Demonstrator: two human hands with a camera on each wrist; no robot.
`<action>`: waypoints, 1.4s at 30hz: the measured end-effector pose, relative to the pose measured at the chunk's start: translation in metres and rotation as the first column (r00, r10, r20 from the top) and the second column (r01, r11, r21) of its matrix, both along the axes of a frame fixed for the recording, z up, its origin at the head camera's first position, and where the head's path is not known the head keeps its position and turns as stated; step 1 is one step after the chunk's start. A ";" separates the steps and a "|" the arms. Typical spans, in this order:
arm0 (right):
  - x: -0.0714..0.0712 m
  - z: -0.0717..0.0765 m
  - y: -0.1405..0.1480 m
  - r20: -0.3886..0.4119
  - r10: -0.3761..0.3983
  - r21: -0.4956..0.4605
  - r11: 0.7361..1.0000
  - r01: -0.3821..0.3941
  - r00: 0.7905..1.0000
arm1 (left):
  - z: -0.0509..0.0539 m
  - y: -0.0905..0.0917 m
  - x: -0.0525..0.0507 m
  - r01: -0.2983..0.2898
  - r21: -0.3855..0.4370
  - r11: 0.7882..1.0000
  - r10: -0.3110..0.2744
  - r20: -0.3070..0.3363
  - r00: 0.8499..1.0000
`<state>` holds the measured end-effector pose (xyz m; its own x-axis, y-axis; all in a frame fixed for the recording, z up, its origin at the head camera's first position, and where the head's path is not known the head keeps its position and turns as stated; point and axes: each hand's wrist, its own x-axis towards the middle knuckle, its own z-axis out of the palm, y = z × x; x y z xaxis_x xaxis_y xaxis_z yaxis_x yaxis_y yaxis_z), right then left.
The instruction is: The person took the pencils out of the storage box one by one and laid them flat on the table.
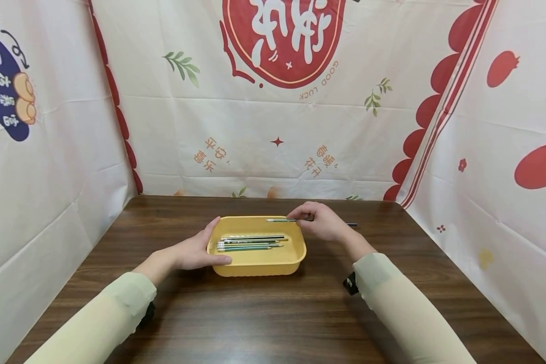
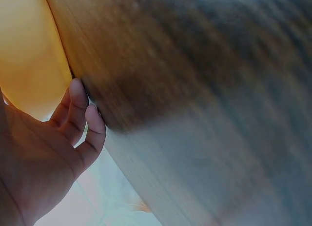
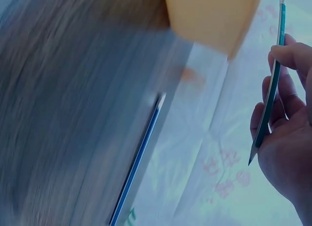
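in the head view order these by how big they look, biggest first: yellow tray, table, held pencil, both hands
1. Table
2. Yellow tray
3. Left hand and right hand, too alike to rank
4. Held pencil

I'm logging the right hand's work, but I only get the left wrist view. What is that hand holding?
Observer: The right hand holds a green pencil.
Operator: And what is inside the yellow container?
Observer: Several pencils lie side by side in it.
Operator: Any pencil outside, not in hand?
Observer: Yes, the right wrist view shows a blue pencil lying on the table.
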<state>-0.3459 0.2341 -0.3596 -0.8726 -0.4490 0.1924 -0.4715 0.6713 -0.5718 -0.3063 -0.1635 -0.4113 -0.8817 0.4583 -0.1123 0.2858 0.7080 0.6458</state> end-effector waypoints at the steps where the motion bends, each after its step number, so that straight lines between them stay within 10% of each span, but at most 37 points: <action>1: -0.001 0.000 0.005 0.001 -0.009 -0.007 1.000 0.009 1.000 | 0.000 0.000 0.000 0.001 -0.004 1.000 -0.001 -0.002 1.000; 25: -0.028 -0.033 0.089 0.094 -0.217 0.014 0.976 0.217 0.972 | 0.001 0.000 -0.002 0.007 -0.011 1.000 -0.007 -0.016 1.000; 42: -0.050 -0.055 0.100 0.157 -0.166 0.167 0.976 0.140 0.973 | 0.000 0.000 -0.001 -0.003 -0.003 1.000 0.003 0.004 1.000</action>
